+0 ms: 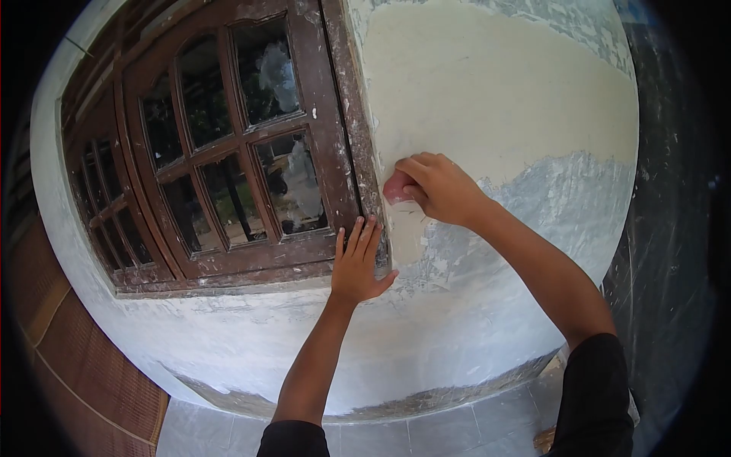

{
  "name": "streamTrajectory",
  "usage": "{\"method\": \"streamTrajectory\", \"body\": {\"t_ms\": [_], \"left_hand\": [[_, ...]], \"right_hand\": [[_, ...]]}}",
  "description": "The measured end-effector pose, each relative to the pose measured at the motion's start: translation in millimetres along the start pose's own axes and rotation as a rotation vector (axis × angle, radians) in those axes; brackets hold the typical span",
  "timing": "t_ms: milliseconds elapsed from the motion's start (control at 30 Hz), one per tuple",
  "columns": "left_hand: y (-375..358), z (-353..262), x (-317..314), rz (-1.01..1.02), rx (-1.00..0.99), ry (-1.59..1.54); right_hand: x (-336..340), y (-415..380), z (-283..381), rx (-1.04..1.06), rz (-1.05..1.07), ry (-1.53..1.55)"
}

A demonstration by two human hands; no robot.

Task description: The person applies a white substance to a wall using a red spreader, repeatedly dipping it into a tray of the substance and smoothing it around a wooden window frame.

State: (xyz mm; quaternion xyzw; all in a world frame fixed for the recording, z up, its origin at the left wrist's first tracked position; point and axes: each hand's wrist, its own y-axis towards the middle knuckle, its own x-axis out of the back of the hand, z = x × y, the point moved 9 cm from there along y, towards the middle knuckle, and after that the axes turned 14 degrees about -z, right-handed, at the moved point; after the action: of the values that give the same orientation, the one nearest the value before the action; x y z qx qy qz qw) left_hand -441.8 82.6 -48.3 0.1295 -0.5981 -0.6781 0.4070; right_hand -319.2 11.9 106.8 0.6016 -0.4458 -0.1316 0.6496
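Note:
My right hand [442, 189] grips a small reddish-pink scraper [397, 187] and holds it against the wall [487, 84], just right of the window frame. The scraper's far edge is partly hidden by my fingers. My left hand [358, 263] lies with fingers spread on the lower right corner of the brown wooden window frame [274, 257], its thumb reaching over the wall. Around the scraper the wall surface is cream coloured, with patchy white and grey below it.
Glass panes [293, 179] in the window have whitish smears. A woven brown mat [91, 373] stands at the lower left. Grey floor tiles [442, 433] run along the wall's foot. A dark marked surface [670, 228] rises at the right.

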Motion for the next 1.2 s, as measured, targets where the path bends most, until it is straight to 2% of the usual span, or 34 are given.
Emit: {"method": "streamTrajectory", "body": {"t_ms": [33, 67, 133, 167, 200, 300, 367, 400, 467, 533, 633, 733, 867, 900, 933, 1000, 1067, 1100, 1133, 1200], "left_hand": [[-0.4, 0.6, -0.6, 0.0, 0.001, 0.002], [-0.5, 0.7, -0.6, 0.009, 0.01, 0.007], [-0.6, 2.1, -0.4, 0.015, 0.022, 0.014], [-0.6, 2.1, -1.0, 0.022, 0.021, 0.006], [-0.9, 1.2, -2.0, 0.029, 0.019, -0.004], [-0.3, 0.2, -0.4, 0.001, 0.008, -0.01], [-0.8, 1.1, -1.2, 0.006, 0.004, -0.006], [-1.5, 0.7, -2.0, 0.009, 0.005, -0.003], [-1.0, 1.3, -1.1, -0.001, 0.001, -0.008], [-1.3, -1.1, -1.0, -0.011, -0.007, -0.015], [-0.4, -0.5, 0.2, -0.024, -0.019, -0.013], [-0.4, -1.3, 0.1, -0.011, -0.019, -0.017], [0.7, -1.5, 1.4, -0.006, -0.008, -0.026], [0.8, -1.0, 1.1, 0.0, -0.002, -0.027], [0.0, -0.3, 0.0, 0.0, -0.003, -0.028], [0.2, -1.5, 1.3, -0.034, -0.023, -0.03], [0.9, -1.6, 1.9, -0.03, -0.02, -0.029], [1.2, -2.4, 2.9, -0.03, -0.02, -0.025], [0.2, -3.0, 2.6, -0.027, -0.022, -0.028], [0.0, -1.1, 0.2, -0.017, -0.015, -0.019]], "right_hand": [[19.5, 9.3, -4.1, -0.026, -0.174, -0.04], [23.0, 12.2, -1.6, -0.027, -0.172, -0.036], [43.2, 16.1, -0.8, -0.063, -0.35, 0.037], [29.5, 9.1, -1.4, -0.083, -0.266, 0.019], [13.6, -0.8, 4.8, 0.0, -0.2, 0.01], [-0.9, -16.3, 8.7, 0.09, -0.167, -0.075], [33.6, -18.1, -18.2, -0.193, -0.516, -0.067], [34.0, -18.8, -14.9, -0.193, -0.514, -0.067], [43.6, -36.5, -23.1, -0.456, -0.675, 0.061], [31.6, -52.2, -10.4, -0.463, -0.752, 0.075], [12.4, -89.7, -21.2, -0.79, -0.961, 0.228], [-3.4, -98.6, -15.1, -0.832, -0.973, 0.234], [-15.5, -95.1, -15.0, -0.672, -0.875, 0.12], [-7.3, -99.7, -19.8, -0.711, -0.902, 0.042], [-0.7, -109.3, -28.5, -0.77, -1.009, 0.063], [15.0, -105.8, -14.2, -0.885, -1.051, 0.18], [0.0, -93.1, -8.5, -0.636, -0.903, 0.116], [-10.2, -90.6, -9.5, -0.618, -0.798, 0.069], [-10.6, -93.4, -13.6, -0.621, -0.8, 0.067], [7.7, -101.1, -16.6, -0.665, -0.955, -0.014]]}}
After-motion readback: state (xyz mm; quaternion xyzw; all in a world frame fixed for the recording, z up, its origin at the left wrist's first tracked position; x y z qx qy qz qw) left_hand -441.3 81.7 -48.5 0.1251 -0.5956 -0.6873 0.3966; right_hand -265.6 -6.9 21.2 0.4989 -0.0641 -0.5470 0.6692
